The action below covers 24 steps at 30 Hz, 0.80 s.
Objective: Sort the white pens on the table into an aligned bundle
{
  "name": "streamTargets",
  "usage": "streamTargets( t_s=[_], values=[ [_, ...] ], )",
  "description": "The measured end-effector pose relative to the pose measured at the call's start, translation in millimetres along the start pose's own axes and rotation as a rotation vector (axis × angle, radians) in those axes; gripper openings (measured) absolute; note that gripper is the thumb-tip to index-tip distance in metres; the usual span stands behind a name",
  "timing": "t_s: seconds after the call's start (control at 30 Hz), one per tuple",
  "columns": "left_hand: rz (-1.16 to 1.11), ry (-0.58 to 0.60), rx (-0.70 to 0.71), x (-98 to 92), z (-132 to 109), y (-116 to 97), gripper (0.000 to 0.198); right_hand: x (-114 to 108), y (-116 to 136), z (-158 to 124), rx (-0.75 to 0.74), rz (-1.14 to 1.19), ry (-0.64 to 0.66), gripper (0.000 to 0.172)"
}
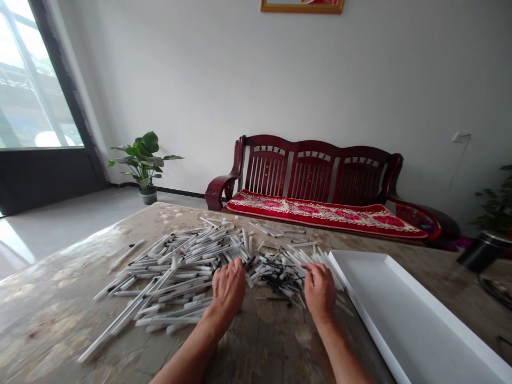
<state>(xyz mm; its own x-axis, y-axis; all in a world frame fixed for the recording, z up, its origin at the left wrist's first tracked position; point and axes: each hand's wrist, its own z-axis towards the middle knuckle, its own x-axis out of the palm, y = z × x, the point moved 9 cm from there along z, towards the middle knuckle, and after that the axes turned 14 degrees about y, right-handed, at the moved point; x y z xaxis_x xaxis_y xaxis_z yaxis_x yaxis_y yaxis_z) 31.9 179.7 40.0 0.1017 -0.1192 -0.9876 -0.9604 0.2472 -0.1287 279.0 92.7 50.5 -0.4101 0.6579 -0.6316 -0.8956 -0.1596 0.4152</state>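
A broad heap of white pen barrels (pixel 182 269), many with black ends, covers the left and middle of the table. At the right edge of that heap is my left hand (pixel 229 285), its fingers curled down; what they hold, if anything, is hidden. My right hand (pixel 320 288) hovers at the right side of a smaller pile, thumb and fingers pinched on a thin dark stick that looks like a pen refill. Small black pen parts (pixel 276 281) lie mixed with short white pieces between my two hands.
A shallow white tray (pixel 420 320) stands on the table (pixel 264 346) to the right of my right hand. Farther right are a black cylinder (pixel 482 253) and a dark cable. Behind the table stand a red wooden bench (pixel 312 170) and a potted plant (pixel 146 162).
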Motion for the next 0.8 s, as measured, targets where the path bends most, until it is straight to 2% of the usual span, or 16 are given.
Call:
streamTargets(
  t_s=[0.2,0.37,0.57,0.8],
  values=[
    [-0.021,-0.011,0.096,-1.3,-0.6,-8.4,0.019,6.1,10.0,1.0,-0.032,0.036,0.051,0.024],
    [0.073,-0.074,0.002,-8.1,-2.4,3.3,0.018,8.0,14.5,0.2,-0.051,0.046,0.052,0.027],
    [0.109,0.012,-0.053,-1.7,3.5,21.1,0.03,9.2,15.5,0.3,-0.056,0.05,0.057,0.026],
    [0.108,0.046,-0.001,-1.2,0.9,11.6,0.033,8.7,22.1,0.3,-0.071,0.087,0.082,0.025]
  ],
)
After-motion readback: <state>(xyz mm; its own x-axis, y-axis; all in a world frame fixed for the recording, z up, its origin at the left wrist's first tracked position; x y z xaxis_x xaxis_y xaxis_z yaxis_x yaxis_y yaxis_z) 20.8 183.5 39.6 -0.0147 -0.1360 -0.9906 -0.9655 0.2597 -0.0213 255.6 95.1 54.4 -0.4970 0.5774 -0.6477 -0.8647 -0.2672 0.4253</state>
